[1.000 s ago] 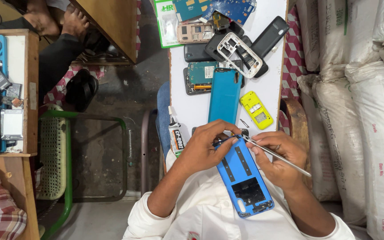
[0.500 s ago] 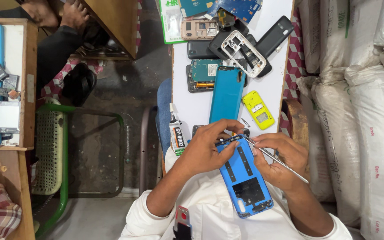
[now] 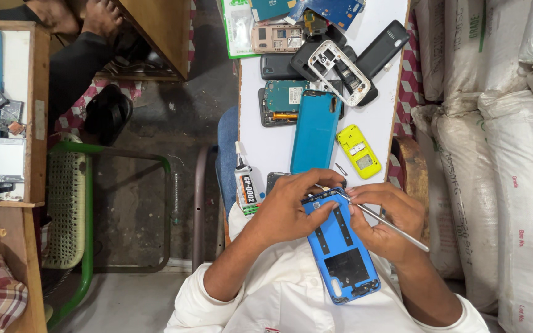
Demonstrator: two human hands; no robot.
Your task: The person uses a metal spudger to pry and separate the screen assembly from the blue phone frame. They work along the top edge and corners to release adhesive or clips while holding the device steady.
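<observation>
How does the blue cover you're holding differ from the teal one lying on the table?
The blue cover is held in both hands, inner side up, showing black strips and pads. The teal cover lies untouched on the white table, showing a plain smooth face. The blue one tilts diagonally; the teal one lies nearly straight. Both are long, phone-shaped shells.

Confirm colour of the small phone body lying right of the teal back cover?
Bright yellow phone body, beside the teal back cover; head view shows it clearly.

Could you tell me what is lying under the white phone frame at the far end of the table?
The white frame lies on dark phone bodies, and its open middle shows dark parts below. What lies under those bodies is hidden.
</observation>
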